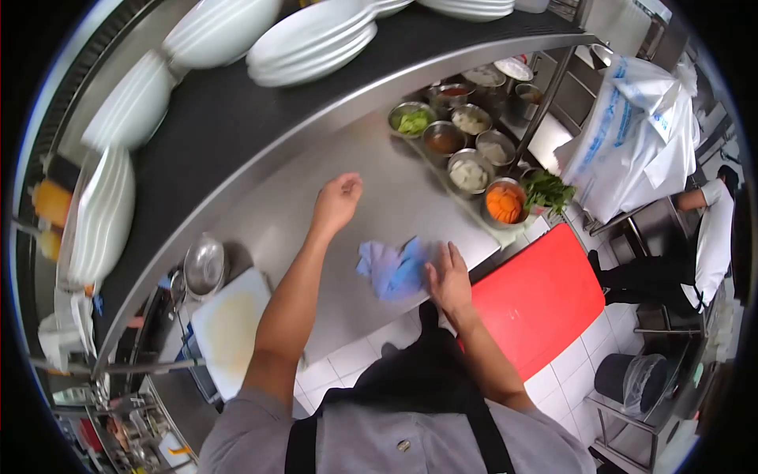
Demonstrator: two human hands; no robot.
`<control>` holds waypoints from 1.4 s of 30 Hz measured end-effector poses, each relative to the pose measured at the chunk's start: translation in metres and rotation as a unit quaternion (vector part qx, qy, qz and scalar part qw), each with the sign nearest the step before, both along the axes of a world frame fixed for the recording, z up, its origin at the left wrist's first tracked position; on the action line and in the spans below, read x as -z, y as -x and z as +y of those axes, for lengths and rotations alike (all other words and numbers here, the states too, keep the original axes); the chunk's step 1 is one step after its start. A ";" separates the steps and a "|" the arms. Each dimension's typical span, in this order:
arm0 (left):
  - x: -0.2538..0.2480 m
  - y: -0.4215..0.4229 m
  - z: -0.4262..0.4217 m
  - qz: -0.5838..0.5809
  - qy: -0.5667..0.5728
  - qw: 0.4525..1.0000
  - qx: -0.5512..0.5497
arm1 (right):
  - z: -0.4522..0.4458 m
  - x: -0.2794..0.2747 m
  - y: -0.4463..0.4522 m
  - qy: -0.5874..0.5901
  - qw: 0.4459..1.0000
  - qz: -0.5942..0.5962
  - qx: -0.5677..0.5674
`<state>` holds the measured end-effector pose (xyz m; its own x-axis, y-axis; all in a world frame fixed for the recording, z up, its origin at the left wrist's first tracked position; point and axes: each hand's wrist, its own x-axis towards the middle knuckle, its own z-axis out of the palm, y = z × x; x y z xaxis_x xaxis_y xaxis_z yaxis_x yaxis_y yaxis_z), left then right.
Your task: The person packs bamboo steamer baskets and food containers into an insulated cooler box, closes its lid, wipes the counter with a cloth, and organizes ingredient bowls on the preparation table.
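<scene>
A crumpled blue cloth [392, 270] lies on the steel worktop [276, 205] near its front edge. My right hand [450, 280] is just to the right of the cloth, fingers stretched out and holding nothing; whether it touches the cloth I cannot tell. Farther in over the worktop is my left hand [339, 204], its fingers curled closed with nothing visible in them. To the right of my hands a red cutting board [537, 304] sits beside the worktop.
Bowls of sliced carrots [505, 203], lettuce [413, 120] and other ingredients line the back right. Stacked white plates [316, 39] stand on the shelf above. At left are a white cutting board [233, 324] and a metal bowl [204, 265]. Another person [707, 237] stands at right.
</scene>
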<state>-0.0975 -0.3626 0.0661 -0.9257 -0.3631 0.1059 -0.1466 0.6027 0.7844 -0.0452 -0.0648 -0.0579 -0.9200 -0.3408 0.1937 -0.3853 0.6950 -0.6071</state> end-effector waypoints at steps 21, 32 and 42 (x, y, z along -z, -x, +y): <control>0.101 0.508 -0.062 0.043 -0.469 0.872 -0.135 | 0.007 0.031 0.071 -0.071 0.997 -0.028 -0.024; 0.076 0.141 -0.011 0.124 -0.483 0.858 -0.125 | 0.005 0.030 0.068 -0.086 0.994 -0.020 -0.061; 0.079 -0.087 0.059 -0.006 -0.392 0.907 -0.150 | -0.037 -0.120 0.092 0.141 0.972 -0.078 -0.168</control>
